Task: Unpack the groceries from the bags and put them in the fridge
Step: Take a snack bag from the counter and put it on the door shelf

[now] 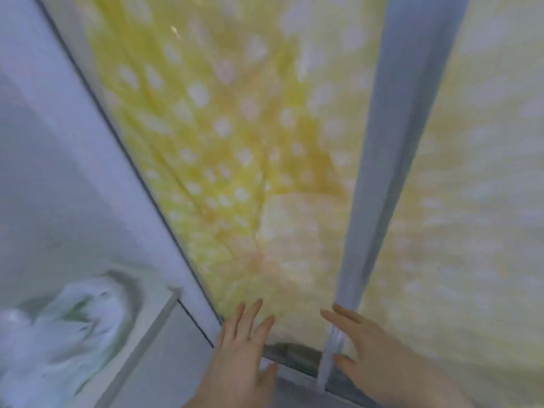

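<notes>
progress cannot be judged: both the left hand (238, 346) and right hand (371, 348) are spread and empty near the yellow spotted cloth (235, 136), with a blurred white bag (59, 328) left of it and no fridge visible.

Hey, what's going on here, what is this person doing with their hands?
The picture is blurred by motion. A person has both hands out, fingers spread, against a yellow surface with white dots. The left hand and the right hand hold nothing. A grey vertical strip runs down between the patterned panels, next to the right hand. Lower left lies what looks like a white plastic bag, untouched. Whether the yellow surface is the fridge front I cannot tell.
</notes>
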The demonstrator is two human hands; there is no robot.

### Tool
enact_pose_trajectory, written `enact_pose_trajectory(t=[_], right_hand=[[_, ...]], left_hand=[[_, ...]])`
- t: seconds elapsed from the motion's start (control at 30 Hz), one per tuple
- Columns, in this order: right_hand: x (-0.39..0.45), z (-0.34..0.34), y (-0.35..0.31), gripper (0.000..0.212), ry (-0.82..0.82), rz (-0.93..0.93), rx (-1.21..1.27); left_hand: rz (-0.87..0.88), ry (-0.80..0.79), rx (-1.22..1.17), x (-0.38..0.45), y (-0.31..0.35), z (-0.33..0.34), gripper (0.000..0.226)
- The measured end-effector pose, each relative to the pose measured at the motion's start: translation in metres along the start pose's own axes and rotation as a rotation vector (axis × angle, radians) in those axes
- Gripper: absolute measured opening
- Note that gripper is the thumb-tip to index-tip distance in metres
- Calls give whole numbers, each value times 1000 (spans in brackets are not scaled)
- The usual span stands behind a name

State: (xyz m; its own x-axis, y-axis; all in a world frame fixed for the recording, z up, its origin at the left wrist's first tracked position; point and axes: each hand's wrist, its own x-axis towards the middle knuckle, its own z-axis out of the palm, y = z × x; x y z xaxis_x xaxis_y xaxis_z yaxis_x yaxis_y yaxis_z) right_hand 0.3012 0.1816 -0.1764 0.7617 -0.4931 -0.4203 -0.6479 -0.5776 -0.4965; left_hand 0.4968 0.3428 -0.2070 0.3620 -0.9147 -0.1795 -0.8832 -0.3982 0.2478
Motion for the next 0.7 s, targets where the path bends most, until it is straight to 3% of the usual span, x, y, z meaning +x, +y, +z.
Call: enact_pose_trajectory(t=[0.1,0.27,0.4,0.7], right_hand=[[38,18,-66,71,-89,-120,-36],[81,48,-159,71,-105,-287,-123],[112,69,-224,70,-144,-422,-197],[196,122,-346,71,-340,-745,-292]], left_hand=[[-134,52,-40,-34,-71,-14,72],[-286,123,23,-92,-166,-18,72],[-433,270,71,-138,-215,-15,79],[-889,356,-52,-228,-283,-7,75]])
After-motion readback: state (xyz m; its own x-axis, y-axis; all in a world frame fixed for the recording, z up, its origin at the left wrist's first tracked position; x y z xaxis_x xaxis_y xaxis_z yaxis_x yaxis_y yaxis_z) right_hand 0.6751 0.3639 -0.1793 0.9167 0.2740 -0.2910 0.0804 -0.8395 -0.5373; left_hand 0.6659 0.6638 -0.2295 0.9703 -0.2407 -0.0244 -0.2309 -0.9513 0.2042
